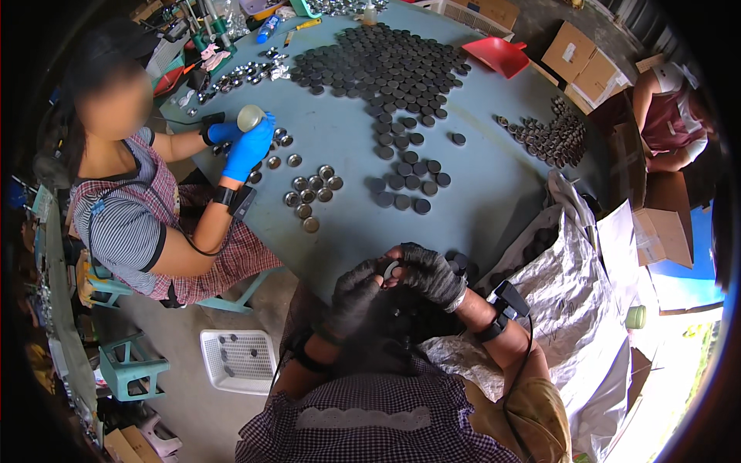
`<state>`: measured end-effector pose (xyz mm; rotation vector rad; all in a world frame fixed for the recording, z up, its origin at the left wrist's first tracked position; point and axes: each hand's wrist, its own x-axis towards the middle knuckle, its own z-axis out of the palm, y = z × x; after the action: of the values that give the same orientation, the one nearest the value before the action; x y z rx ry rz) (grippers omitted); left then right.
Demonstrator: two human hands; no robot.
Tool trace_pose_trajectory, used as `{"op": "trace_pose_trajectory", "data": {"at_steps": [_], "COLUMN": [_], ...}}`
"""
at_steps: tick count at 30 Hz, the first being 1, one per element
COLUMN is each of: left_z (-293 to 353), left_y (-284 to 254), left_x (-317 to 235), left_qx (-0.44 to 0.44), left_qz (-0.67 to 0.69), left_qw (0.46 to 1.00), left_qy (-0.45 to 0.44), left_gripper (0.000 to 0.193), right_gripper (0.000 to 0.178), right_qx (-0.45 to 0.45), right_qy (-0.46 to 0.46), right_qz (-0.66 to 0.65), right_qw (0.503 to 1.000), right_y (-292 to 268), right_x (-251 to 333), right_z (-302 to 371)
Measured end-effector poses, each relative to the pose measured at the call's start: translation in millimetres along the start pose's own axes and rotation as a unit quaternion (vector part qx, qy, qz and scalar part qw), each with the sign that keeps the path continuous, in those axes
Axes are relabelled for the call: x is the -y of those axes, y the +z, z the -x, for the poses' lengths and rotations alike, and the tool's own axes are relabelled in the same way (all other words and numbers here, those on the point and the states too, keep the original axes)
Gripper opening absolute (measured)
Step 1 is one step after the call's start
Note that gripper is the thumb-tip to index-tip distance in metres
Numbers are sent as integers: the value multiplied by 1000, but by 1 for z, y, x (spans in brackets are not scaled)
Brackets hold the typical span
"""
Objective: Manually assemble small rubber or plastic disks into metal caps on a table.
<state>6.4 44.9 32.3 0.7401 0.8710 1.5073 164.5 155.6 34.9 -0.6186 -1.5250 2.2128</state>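
Observation:
In dark fingerless gloves, my left hand (356, 292) and my right hand (429, 275) meet at the table's near edge. Between their fingertips they grip a small round dark cap (391, 270), its rim showing pale. My left hand is slightly blurred. Just beyond the hands lies a loose group of black round caps (413, 183). A few more dark caps (461, 261) sit close beside my right hand, partly hidden by it.
A large spread of black caps (370, 65) covers the far side of the blue-grey table (340, 231). Shiny metal caps (312, 187) lie at left, near a co-worker's blue-gloved hands (251, 147). A white sack (556, 285), red dustpan (498, 55) and white basket (239, 359) surround me.

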Motion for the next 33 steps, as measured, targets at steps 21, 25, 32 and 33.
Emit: {"op": "trace_pose_trajectory", "data": {"at_steps": [21,25,32,33], "left_z": [9,11,12,12], "left_y": [0,3,1,1], "left_x": [-9,-14,-20,-20], "left_qx": [-68,-77,-53,-53], "left_qz": [-300,-359,-391,-391], "left_qw": [939,902,892,892], "left_qy": [153,226,221,221], "left_gripper": [26,24,20,20], "right_gripper": [29,29,20,20], "right_qx": [-42,-26,-26,-26], "right_qy": [-278,-299,-273,-273], "right_qz": [468,495,482,482], "right_qw": [838,815,832,832], "right_y": [14,16,21,21], "right_x": [18,20,24,23], "right_z": [2,1,5,4]}}
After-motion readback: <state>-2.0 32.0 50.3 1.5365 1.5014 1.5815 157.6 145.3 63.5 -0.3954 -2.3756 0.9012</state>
